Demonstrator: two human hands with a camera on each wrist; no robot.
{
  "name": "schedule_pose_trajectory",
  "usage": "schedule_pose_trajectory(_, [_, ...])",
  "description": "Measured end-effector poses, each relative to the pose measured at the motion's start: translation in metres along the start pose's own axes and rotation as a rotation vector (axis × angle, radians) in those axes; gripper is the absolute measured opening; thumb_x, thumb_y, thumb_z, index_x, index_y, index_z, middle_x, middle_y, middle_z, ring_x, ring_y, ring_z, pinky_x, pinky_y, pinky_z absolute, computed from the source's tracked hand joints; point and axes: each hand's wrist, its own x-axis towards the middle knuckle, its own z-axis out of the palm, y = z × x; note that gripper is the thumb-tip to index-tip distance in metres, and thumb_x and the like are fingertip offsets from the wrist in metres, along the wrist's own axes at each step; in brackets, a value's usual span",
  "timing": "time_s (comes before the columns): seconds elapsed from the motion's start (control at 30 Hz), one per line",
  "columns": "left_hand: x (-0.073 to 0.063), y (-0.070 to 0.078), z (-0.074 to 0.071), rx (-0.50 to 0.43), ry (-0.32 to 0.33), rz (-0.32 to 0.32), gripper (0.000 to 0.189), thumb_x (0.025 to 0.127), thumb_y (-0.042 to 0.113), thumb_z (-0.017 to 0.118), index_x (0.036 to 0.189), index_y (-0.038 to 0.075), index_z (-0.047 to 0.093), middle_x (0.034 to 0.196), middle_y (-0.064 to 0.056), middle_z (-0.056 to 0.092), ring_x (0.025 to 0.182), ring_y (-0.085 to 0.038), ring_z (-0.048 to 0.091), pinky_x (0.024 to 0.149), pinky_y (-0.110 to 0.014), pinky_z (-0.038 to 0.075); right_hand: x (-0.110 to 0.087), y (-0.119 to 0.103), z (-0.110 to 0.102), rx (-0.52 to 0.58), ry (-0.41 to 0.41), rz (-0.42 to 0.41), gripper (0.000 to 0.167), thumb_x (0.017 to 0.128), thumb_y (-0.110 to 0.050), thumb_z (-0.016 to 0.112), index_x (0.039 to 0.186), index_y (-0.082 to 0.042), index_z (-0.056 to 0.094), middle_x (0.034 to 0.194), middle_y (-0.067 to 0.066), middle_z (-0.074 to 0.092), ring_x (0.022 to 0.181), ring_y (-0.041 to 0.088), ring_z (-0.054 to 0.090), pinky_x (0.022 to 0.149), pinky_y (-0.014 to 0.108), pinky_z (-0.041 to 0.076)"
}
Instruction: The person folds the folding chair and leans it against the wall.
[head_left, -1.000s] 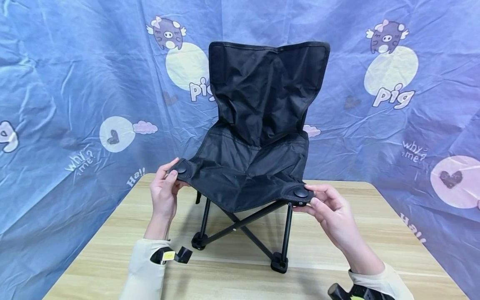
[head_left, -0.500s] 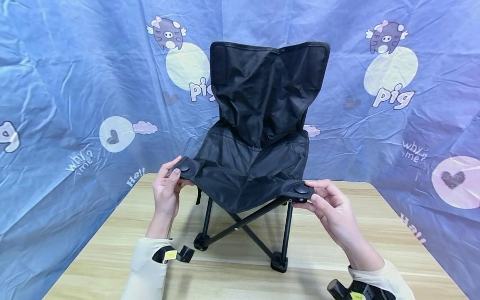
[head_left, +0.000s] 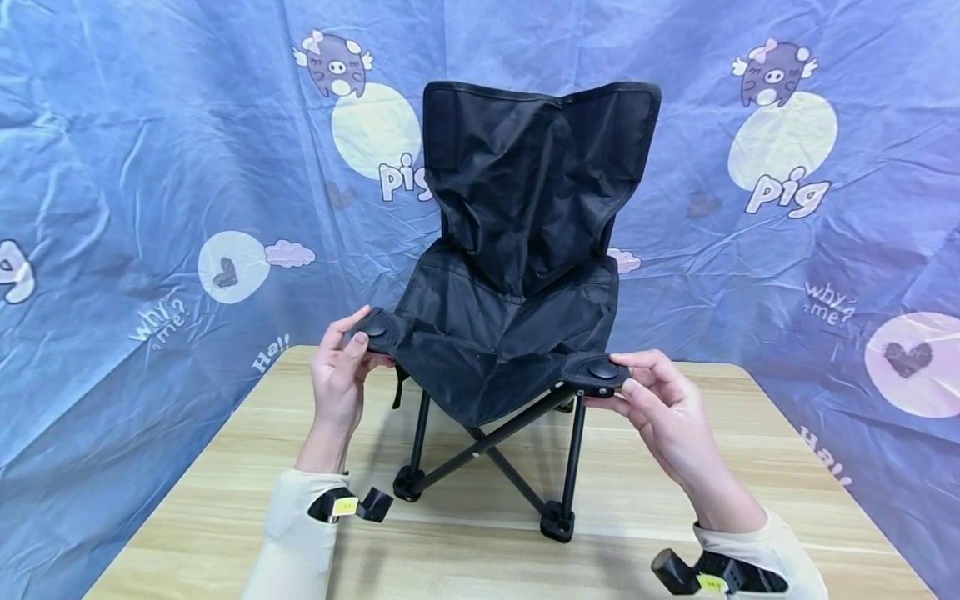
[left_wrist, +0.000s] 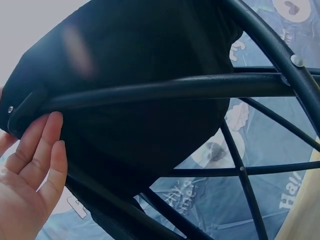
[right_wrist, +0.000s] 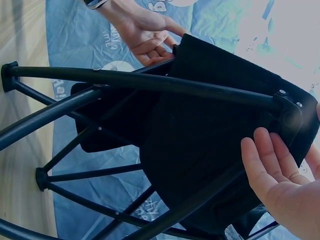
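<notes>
A black folding camp chair (head_left: 480,367) stands unfolded on the table, its fabric seat and tall back facing me. My left hand (head_left: 337,383) pinches the seat's front left corner, thumb on top beside a round button and fingers underneath. At the front right corner, my right hand (head_left: 667,425) grips the fabric the same way. The left wrist view looks up at the seat's underside, where fingertips (left_wrist: 52,125) touch the corner by a frame tube (left_wrist: 175,87). From the right wrist, the crossed tubes (right_wrist: 165,82) and the fingers (right_wrist: 265,150) under the other corner are visible.
Under the chair lies a light wooden table (head_left: 225,517). Its front feet (head_left: 557,522) rest on the wood. A blue printed cloth (head_left: 180,167) hangs behind and along both sides. Each wrist carries a small black camera (head_left: 375,504).
My left hand and the chair's front left corner have shifted right and slightly up. The right hand and its corner have risen a little. The front left foot has slid slightly right.
</notes>
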Motion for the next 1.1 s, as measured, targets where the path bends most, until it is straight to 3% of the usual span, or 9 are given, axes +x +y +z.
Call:
schedule_pose_trajectory(0.67, [0.004, 0.000, 0.013, 0.061, 0.013, -0.021, 0.027, 0.099, 0.018, 0.064, 0.124, 0.009, 0.066, 0.091, -0.005, 0.071, 0.065, -0.013, 0.067, 0.066, -0.023, 0.057, 0.008, -0.004, 0.004, -0.033, 0.040, 0.021, 0.032, 0.102, 0.008, 0.041, 0.124, -0.005, 0.061, 0.116, 0.012, 0.068, 0.107, 0.021, 0.067, 0.086, 0.042, 0.058])
schedule_pose_trajectory(1.1, [0.007, -0.001, 0.022, 0.055, 0.000, -0.029, 0.030, 0.097, 0.023, 0.068, 0.124, 0.010, 0.067, 0.086, -0.004, 0.073, 0.064, -0.013, 0.067, 0.064, -0.025, 0.057, 0.014, -0.007, 0.005, 0.063, 0.003, -0.018, 0.030, 0.101, 0.013, 0.038, 0.124, 0.008, 0.057, 0.115, 0.019, 0.067, 0.106, 0.028, 0.067, 0.087, 0.046, 0.057])
